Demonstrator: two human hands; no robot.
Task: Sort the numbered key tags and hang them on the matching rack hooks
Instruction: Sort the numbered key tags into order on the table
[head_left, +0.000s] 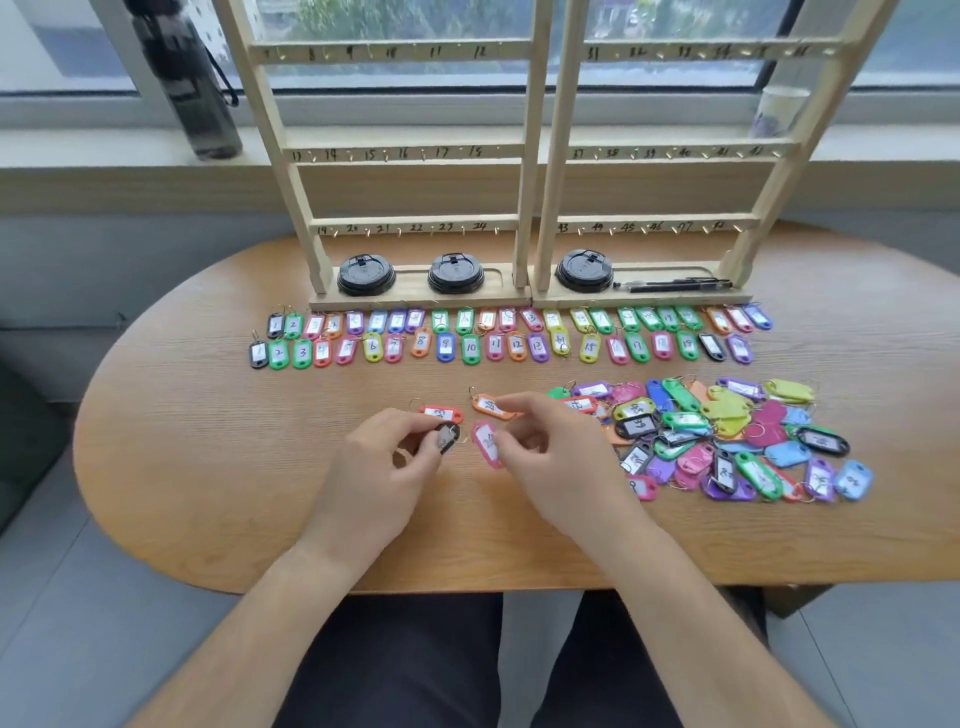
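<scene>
Two wooden racks (524, 150) with numbered hooks stand at the table's far side; no tags hang on them. Below them lie two neat rows of coloured numbered tags (509, 335). A loose pile of tags (727, 441) lies at the right. My left hand (387, 457) pinches a black tag (447, 437) just above the table. My right hand (545, 447) holds a pink tag (487, 442) by its right edge. A red tag (441, 414) and an orange tag (491, 405) lie just beyond my fingers.
Three black cup lids (456, 273) and a black pen (672, 285) sit in the racks' base trays. A dark water bottle (187, 78) stands on the windowsill at the left. The oval wooden table (208, 441) has bare wood at the left and front.
</scene>
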